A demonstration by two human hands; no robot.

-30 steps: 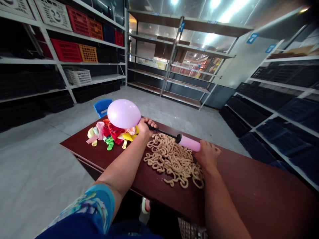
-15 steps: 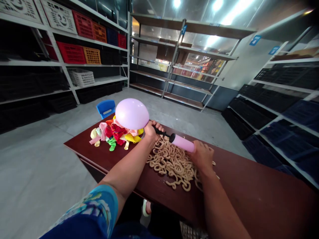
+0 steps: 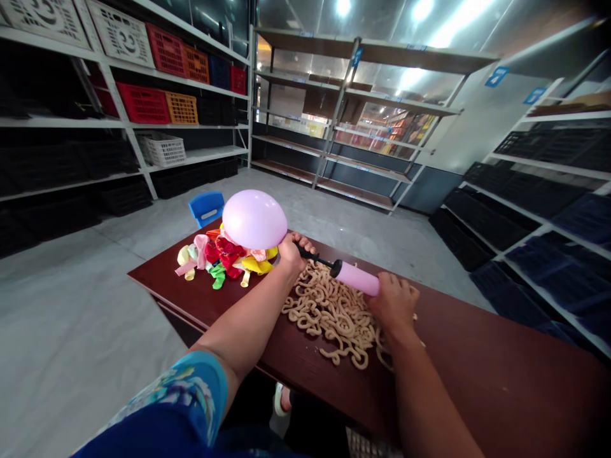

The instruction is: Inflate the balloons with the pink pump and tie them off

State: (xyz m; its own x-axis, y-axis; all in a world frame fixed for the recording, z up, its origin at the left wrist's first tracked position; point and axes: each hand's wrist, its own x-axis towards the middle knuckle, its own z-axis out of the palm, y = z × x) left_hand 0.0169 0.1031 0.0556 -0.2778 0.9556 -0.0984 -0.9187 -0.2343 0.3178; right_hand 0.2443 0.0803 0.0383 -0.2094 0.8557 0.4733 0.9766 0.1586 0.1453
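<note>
A swollen lilac balloon (image 3: 254,219) stands out beyond my left hand (image 3: 292,252), its neck hidden by the fingers. The same hand is closed around the black end of a balloon pump (image 3: 354,278). My right hand (image 3: 394,302) wraps the far end of the pump's pink barrel, and a length of thin black rod shows between barrel and left hand. Under the balloon lies a heap of limp balloons (image 3: 229,254) in red, yellow, green, pink and cream. Below the pump spreads a pile of tan, curled, rope-like pieces (image 3: 329,312).
Both piles rest on a dark red-brown table (image 3: 458,356). A blue chair (image 3: 206,208) stands past its far left corner. Shelves with red crates (image 3: 143,103) and a white basket (image 3: 165,149) line the left; a metal rack (image 3: 334,114) stands ahead, dark bins at right.
My right hand has drawn the pink barrel slightly to the right, away from my left hand, so more rod shows. The whole view has shifted a little. The balloon looks about the same size.
</note>
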